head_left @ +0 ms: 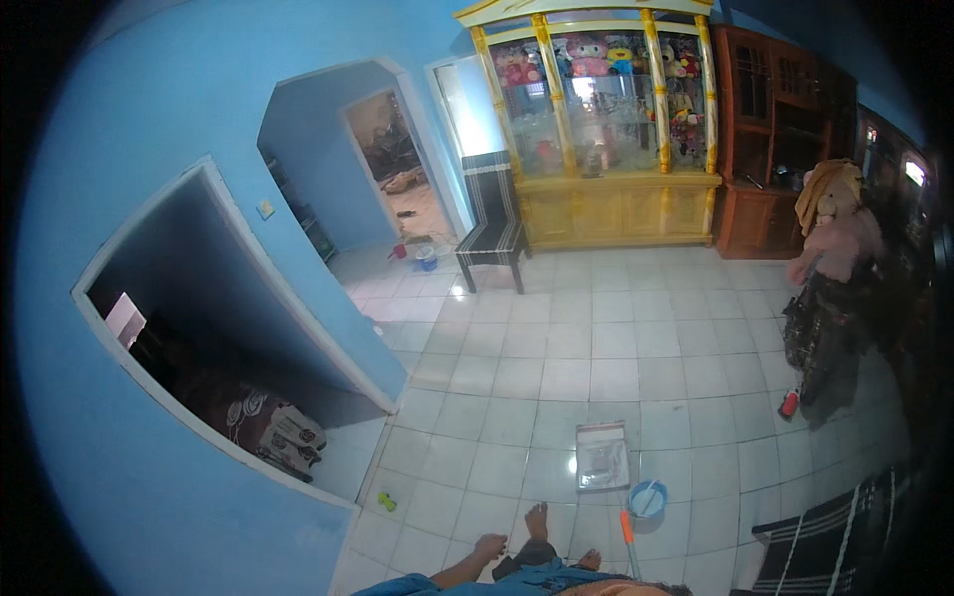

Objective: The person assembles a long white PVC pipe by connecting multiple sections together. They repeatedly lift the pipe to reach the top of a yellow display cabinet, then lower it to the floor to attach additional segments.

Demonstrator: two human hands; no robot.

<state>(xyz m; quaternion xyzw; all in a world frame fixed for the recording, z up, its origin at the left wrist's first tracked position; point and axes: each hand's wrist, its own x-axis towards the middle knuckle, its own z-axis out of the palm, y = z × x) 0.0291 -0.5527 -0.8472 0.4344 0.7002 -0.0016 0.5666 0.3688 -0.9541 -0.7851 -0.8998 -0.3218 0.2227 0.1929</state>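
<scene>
My left hand [491, 545] is at the lower edge, beside my dark trouser leg. Its fingers look loosely bent and apart, and I see nothing in them. My right hand does not show; only a strip of skin and blue clothing appears at the bottom. Just ahead of my bare feet [537, 521] a blue bucket [647, 503] holds whitish contents and a pale stick. Close to it on the floor lies a tool with an orange handle [627, 528], its other end reaching toward the lower edge. A flat, pale rectangular tray or package [602, 459] lies beyond the bucket.
Left of me lies a small green object [387, 501] by a doorway in the blue wall [298, 517]. A dark chair [492, 223] stands before a yellow display cabinet [616, 211]. To the right are a brown cabinet [745, 214], a heaped pile of cloth [835, 248] and a striped dark seat [820, 541].
</scene>
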